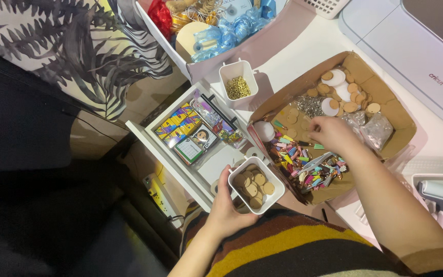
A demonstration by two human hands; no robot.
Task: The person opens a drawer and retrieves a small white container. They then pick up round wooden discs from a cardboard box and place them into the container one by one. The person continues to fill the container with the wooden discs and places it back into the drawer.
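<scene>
A small white square cup filled with round wooden discs is grasped from its left side by the left hand, held over the person's lap at the near edge of the white desk. The right hand reaches into a shallow cardboard tray, fingers curled down among its contents; whether they pinch anything cannot be told. Colourful tassels fill the tray's near corner. A second white cup holding gold rings stands beside an open drawer.
</scene>
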